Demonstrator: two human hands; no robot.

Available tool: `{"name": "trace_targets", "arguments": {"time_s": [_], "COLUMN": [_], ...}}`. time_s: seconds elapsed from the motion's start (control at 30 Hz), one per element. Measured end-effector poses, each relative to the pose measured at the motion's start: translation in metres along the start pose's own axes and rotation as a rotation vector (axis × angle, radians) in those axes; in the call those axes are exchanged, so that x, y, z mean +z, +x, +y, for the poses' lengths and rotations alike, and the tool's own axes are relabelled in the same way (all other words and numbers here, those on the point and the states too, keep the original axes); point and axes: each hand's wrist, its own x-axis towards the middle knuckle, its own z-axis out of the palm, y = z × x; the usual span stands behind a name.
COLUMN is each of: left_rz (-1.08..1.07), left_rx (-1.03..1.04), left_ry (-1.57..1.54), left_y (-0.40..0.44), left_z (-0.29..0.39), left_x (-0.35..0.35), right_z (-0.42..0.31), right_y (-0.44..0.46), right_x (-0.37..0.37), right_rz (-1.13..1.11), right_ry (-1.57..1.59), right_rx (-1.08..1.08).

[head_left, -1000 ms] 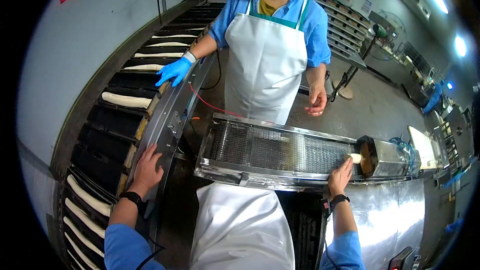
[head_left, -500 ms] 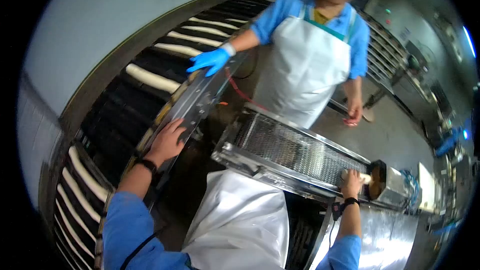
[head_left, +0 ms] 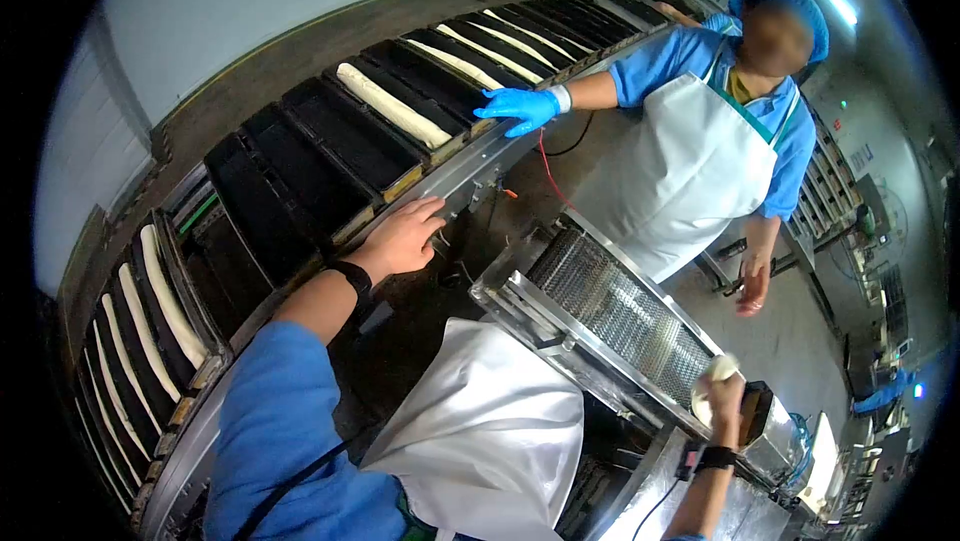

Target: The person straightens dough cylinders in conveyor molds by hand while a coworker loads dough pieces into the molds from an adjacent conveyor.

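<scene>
My right hand (head_left: 728, 409) is closed around a pale dough piece (head_left: 703, 399), just above the outlet end of the wire-mesh belt (head_left: 610, 286). Part of the dough is hidden behind my fingers. On the metal side rail (head_left: 470, 179) of the pan line, my left hand (head_left: 402, 238) lies with its fingers stretched out and holds nothing. Beside that hand are dark baking pans (head_left: 335, 146) with bare troughs. Farther along, one pan carries a long dough strip (head_left: 390, 106). More dough strips (head_left: 170, 291) lie in the pans at lower left.
Across the mesh belt stands a co-worker in a white apron (head_left: 690, 161), whose blue-gloved hand (head_left: 522, 109) rests on the same rail. A metal box (head_left: 768, 433) sits at the belt's end. A red cord (head_left: 548, 166) hangs between the rail and the belt.
My right hand has raised the dough piece off the mesh belt. My left hand remains at the rail. The view has shifted, and the co-worker's gloved hand stays on the rail.
</scene>
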Motion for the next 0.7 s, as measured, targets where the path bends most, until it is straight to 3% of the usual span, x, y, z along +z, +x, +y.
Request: {"name": "trace_targets", "arguments": {"time_s": [0.07, 0.1, 0.2, 0.3, 0.33, 0.4, 0.6, 0.7], "left_rz": [-0.059, -0.070, -0.062, -0.060, -0.059, -0.068, -0.069, -0.112], "left_rx": [-0.008, -0.014, -0.017, -0.025, -0.026, -0.047, -0.063, -0.071], "left_ry": [-0.039, -0.042, -0.027, -0.004, -0.003, -0.022, -0.068, -0.068], "left_y": [0.000, 0.000, 0.000, 0.000, 0.000, 0.000, 0.000, 0.001], "left_z": [0.000, -0.002, -0.003, -0.005, -0.005, -0.004, 0.001, 0.003], "left_x": [-0.001, -0.001, 0.002, 0.006, 0.005, 0.003, -0.002, -0.006], "right_z": [-0.019, -0.099, -0.206, -0.272, -0.304, -0.340, -0.279, -0.207], "right_y": [0.028, 0.006, -0.001, -0.002, -0.012, -0.039, -0.066, -0.071], "right_x": [-0.034, -0.047, -0.071, -0.053, -0.050, -0.034, -0.012, -0.001], "right_rz": [-0.102, 0.000, -0.022, -0.462, -0.731, -0.690, -0.849, -0.674], "right_ry": [0.469, 0.682, 0.916, 1.401, 1.337, 1.265, 1.336, 1.215], "right_rx": [-0.120, -0.075, -0.284, -0.446, -0.573, -0.597, -0.402, -0.228]}}
